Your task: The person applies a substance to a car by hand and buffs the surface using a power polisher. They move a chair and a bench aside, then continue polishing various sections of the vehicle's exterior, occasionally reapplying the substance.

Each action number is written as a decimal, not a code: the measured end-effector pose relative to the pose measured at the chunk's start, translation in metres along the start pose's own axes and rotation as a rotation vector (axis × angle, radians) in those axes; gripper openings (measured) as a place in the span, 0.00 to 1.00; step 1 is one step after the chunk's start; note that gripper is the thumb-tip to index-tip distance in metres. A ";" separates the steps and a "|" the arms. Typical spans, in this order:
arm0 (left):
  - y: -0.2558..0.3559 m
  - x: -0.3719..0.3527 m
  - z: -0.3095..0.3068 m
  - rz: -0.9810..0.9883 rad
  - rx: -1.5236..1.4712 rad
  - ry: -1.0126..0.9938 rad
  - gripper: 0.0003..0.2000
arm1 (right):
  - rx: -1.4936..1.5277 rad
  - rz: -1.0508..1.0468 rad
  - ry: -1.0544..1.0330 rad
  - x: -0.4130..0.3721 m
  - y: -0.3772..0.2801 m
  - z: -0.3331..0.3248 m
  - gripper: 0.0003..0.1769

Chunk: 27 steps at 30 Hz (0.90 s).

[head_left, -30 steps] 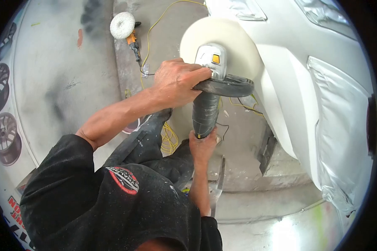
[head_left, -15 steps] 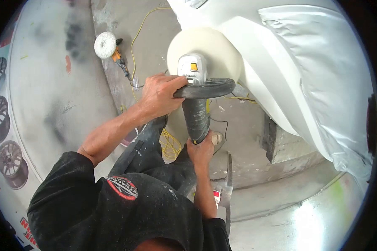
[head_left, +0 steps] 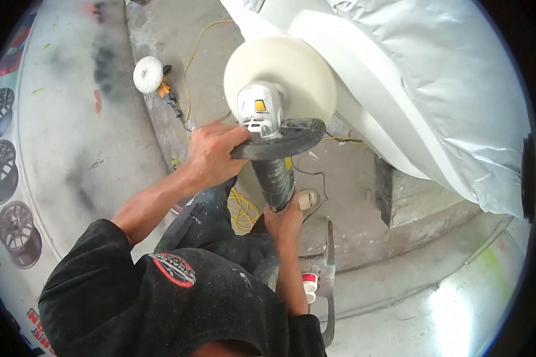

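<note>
I hold a power polisher (head_left: 273,156) with both hands. My left hand (head_left: 211,156) grips its black loop handle near the grey head. My right hand (head_left: 283,221) is wrapped around the dark rear body below. The round cream foam pad (head_left: 280,74) faces the white car body panel (head_left: 363,77) and touches it at its right edge. Silvery masking film (head_left: 446,83) covers the car above and to the right of the pad.
A second, smaller polisher with a white wool pad (head_left: 149,74) lies on the concrete floor at the upper left, with a yellow cord (head_left: 242,208) running past my legs. Wheel rim pictures (head_left: 3,172) line the left edge. A metal stand (head_left: 326,279) sits below my right forearm.
The view has shifted so the car and masking film fill more of the upper right. The polisher and both hands have moved slightly left and down in the picture, grips unchanged.
</note>
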<state>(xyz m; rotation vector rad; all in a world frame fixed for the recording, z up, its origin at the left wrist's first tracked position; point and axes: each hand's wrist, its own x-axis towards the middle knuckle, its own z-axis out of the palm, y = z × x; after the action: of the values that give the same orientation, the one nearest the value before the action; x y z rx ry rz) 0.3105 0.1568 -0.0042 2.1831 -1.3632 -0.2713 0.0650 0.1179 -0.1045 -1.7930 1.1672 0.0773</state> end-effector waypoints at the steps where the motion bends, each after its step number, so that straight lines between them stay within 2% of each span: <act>1: 0.011 -0.001 -0.013 0.014 -0.009 -0.001 0.13 | -0.004 -0.016 0.003 -0.012 -0.006 -0.006 0.40; 8: 0.056 0.009 -0.082 -0.002 0.013 -0.085 0.14 | 0.056 0.029 0.009 -0.067 -0.072 -0.057 0.38; 11: 0.068 0.017 -0.097 0.022 -0.023 -0.102 0.15 | 0.062 0.114 -0.015 -0.084 -0.096 -0.081 0.38; 14: 0.084 0.028 -0.103 0.056 -0.065 -0.128 0.15 | 0.067 0.285 -0.076 -0.096 -0.117 -0.103 0.41; 21: 0.122 0.058 -0.100 0.145 -0.047 -0.210 0.13 | 0.131 0.269 0.036 -0.111 -0.130 -0.121 0.37; 27: 0.127 0.070 -0.115 0.076 0.032 -0.234 0.14 | 0.239 0.256 0.001 -0.106 -0.139 -0.126 0.33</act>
<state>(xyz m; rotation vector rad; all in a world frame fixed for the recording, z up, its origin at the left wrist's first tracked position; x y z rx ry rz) 0.2962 0.0917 0.1688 2.1733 -1.5833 -0.4922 0.0573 0.1081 0.1107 -1.4306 1.3432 0.0828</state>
